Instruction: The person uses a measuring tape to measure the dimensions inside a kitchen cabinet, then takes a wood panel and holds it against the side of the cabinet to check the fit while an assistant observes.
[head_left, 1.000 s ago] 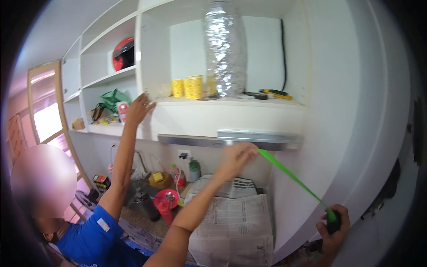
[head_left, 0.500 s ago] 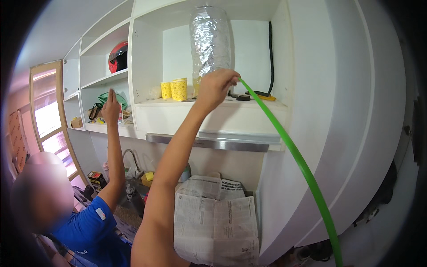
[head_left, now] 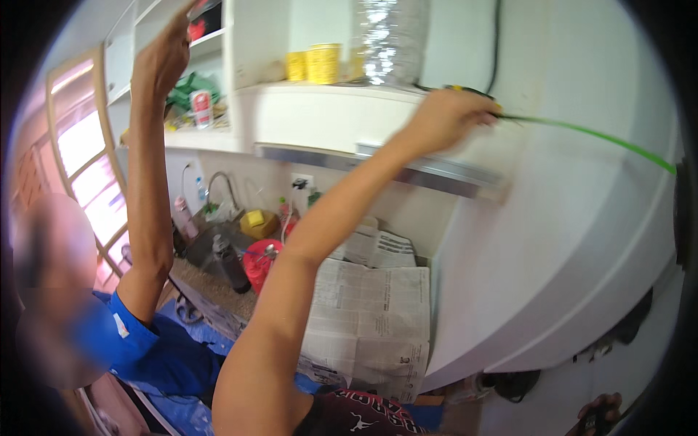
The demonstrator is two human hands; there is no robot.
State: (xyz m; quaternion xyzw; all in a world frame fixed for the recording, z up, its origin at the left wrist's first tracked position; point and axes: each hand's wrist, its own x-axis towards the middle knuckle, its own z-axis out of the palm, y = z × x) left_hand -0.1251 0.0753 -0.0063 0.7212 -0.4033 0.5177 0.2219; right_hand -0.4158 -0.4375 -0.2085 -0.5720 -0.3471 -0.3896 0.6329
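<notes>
Left hand (head_left: 447, 116) is closed, pinching the end of the green measuring tape (head_left: 596, 138) against the white cabinet (head_left: 567, 240) edge. Right hand (head_left: 600, 414) shows low down; its grip cannot be determined. Tape judged light, springy, thin-edged; best held at the tip.

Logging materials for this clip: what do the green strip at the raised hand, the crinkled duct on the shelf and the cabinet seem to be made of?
Green strip: thin flexible tape, plastic or coated steel; it runs taut from the left hand. Duct: crinkled, shiny, probably aluminium foil. Cabinet: smooth white board, likely laminate or painted wood; which one is unclear.
</notes>
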